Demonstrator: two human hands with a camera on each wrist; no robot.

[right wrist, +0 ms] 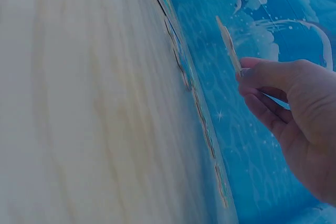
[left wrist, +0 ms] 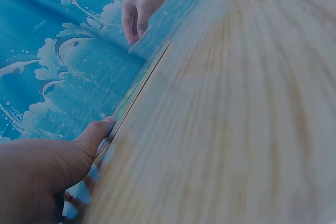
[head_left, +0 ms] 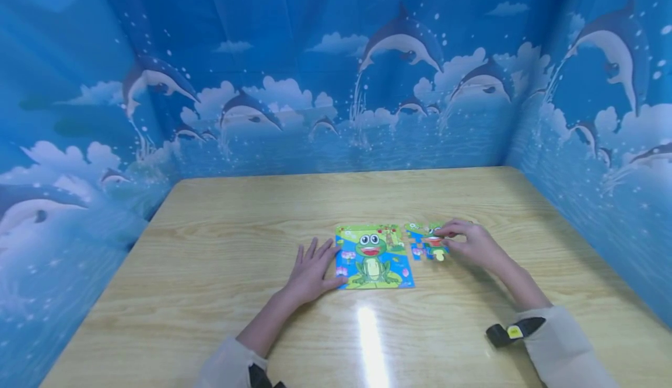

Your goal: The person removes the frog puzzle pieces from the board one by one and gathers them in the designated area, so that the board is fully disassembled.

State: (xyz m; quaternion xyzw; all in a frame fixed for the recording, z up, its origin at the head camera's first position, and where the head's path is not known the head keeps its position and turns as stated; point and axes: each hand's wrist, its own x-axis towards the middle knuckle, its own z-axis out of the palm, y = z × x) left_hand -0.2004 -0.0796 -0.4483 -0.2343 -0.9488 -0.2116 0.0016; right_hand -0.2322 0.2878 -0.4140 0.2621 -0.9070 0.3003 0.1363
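Note:
A square frog picture board (head_left: 374, 259) lies on the wooden table. My left hand (head_left: 311, 275) rests at its left side with fingers spread, the fingertips and thumb on the board's edge. In the left wrist view the thumb of that left hand (left wrist: 47, 169) lies on the board's rim. To the right of the board, my right hand (head_left: 475, 245) pinches a flat jigsaw piece (right wrist: 229, 43) between thumb and fingertips, raised above the table. Below it are several jigsaw pieces (head_left: 417, 252) with parts of a similar picture; the hand partly covers them in the head view.
The wooden table (head_left: 252, 207) is bounded at the back and sides by a blue dolphin-print curtain (head_left: 294, 84). A black strap with a yellow label (head_left: 514, 332) is on the right sleeve. A bright light reflection lies on the table in front of the board.

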